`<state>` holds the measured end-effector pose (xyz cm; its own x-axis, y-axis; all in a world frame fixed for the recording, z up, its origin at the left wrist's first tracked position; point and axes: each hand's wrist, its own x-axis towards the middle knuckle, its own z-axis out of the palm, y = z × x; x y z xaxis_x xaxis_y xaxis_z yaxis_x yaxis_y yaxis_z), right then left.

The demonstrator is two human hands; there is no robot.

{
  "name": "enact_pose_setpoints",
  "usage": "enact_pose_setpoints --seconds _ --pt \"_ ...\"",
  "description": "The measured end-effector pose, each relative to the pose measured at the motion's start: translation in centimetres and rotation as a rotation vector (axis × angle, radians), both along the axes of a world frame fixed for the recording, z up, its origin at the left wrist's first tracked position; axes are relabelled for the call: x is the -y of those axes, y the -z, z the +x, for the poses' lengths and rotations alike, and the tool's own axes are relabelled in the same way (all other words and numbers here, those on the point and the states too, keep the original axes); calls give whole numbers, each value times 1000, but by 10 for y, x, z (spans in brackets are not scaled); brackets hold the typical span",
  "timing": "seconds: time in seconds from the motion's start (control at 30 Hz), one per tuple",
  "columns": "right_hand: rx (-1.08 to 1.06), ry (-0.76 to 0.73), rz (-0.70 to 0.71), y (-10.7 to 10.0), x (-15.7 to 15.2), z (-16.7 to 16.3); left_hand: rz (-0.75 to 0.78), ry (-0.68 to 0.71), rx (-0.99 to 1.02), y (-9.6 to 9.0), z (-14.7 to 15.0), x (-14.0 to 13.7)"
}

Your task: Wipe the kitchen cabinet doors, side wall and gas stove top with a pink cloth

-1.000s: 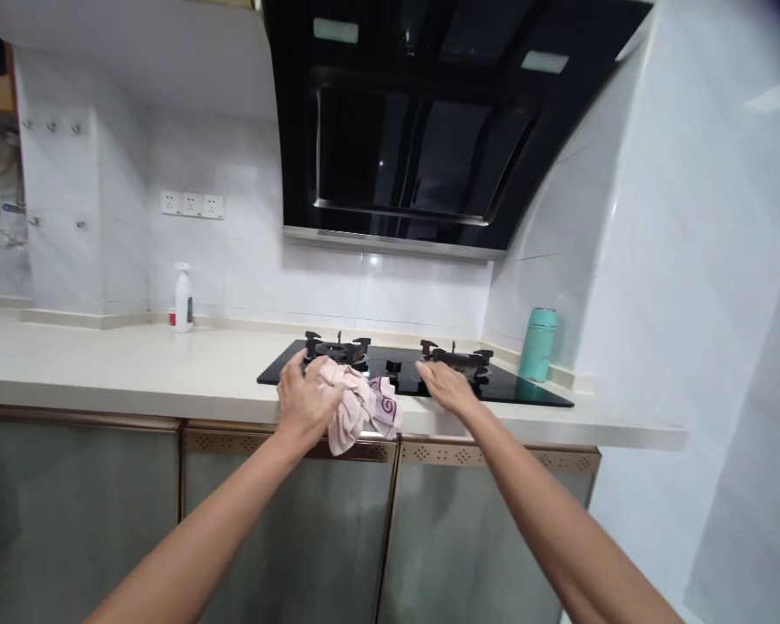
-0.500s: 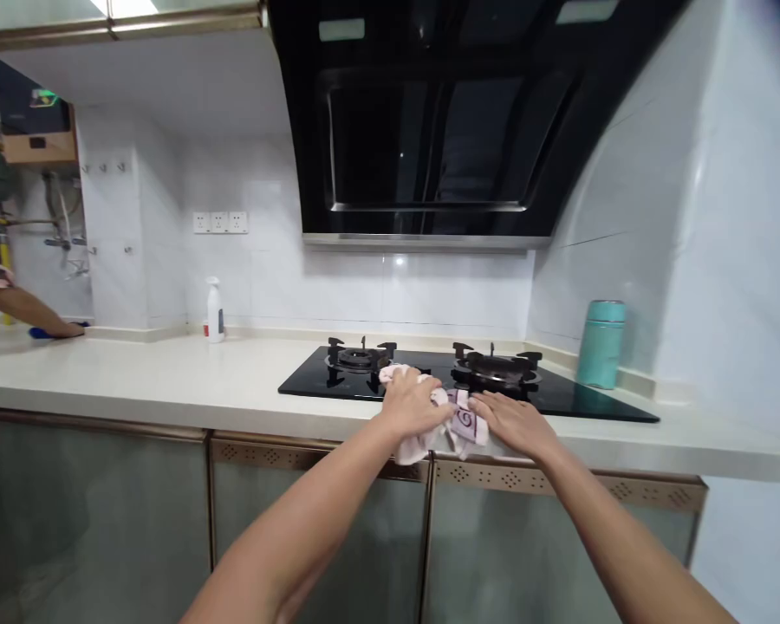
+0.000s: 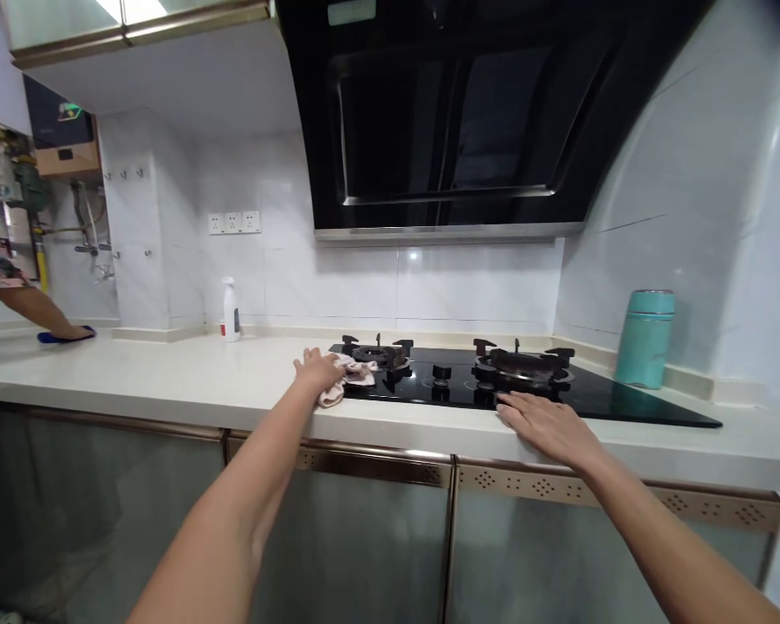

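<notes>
My left hand (image 3: 318, 371) presses on a pale pink cloth (image 3: 359, 371) with darker markings, at the left front edge of the black gas stove (image 3: 422, 386). Part of the cloth hangs over onto the pale countertop (image 3: 260, 364); the rest lies on the glass beside the left burner (image 3: 372, 354). With fingers stretched out, my right hand (image 3: 549, 426) rests palm down at the stove's front edge, before the right burner (image 3: 523, 368). Nothing shows in it. A black knob (image 3: 441, 373) stands between the burners.
A white spray bottle (image 3: 231, 312) stands against the back wall. A teal flask (image 3: 647, 340) is at the stove's right end. The black range hood (image 3: 448, 130) slants overhead. Far left, another person's hand (image 3: 71, 332) presses a blue cloth (image 3: 48, 337) on the counter.
My left hand has carried the cloth leftward from the stove's front middle to its left edge. My right hand has come off the cloth and rests to the right, while the view has shifted slightly.
</notes>
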<state>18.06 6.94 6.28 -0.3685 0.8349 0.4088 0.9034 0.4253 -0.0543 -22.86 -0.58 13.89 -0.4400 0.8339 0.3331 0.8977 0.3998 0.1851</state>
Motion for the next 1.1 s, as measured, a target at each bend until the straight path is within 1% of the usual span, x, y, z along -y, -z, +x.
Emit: enact_pose_setpoints --seconds 0.1,0.2,0.3,0.37,0.4,0.47,0.53,0.57,0.63,0.7,0.77,0.8,0.87,0.93,1.0,1.1 --pt "-3 1 6 -3 4 -1 21 -39 14 -1 -25 15" --pt "-12 13 -11 -5 9 -4 60 -17 10 3 -34 37" --pt "-31 9 -9 -7 10 -7 113 31 -36 8 -29 63" --pt "-52 2 -16 -7 10 -8 138 61 -65 11 -15 77" --pt "-64 -1 -24 -7 9 -8 146 89 -75 14 -4 82" --pt "-79 -9 -45 -7 7 -6 165 199 -91 21 29 87" --pt "-79 -18 -56 -4 3 -4 203 404 -116 31 74 82" --pt "-77 -21 -55 -2 1 -2 230 477 -134 36 99 77" --pt "-68 -19 -47 2 -5 1 200 550 -121 43 149 62" --pt "-59 -10 -41 7 -10 5 145 636 -96 47 191 43" --pt "-54 -8 -33 9 -15 7 136 670 -111 48 218 28" --pt "-50 -9 -32 9 -16 8 129 668 -114 48 224 22" --pt "-34 -22 -31 9 -18 9 133 662 -113 50 224 20" --pt "-24 -30 -46 9 -19 10 180 681 -124 54 207 28" --pt "-40 -37 -68 10 -20 11 237 680 -140 58 179 45" --pt "-94 -55 -68 13 -24 12 243 588 -122 59 125 76"
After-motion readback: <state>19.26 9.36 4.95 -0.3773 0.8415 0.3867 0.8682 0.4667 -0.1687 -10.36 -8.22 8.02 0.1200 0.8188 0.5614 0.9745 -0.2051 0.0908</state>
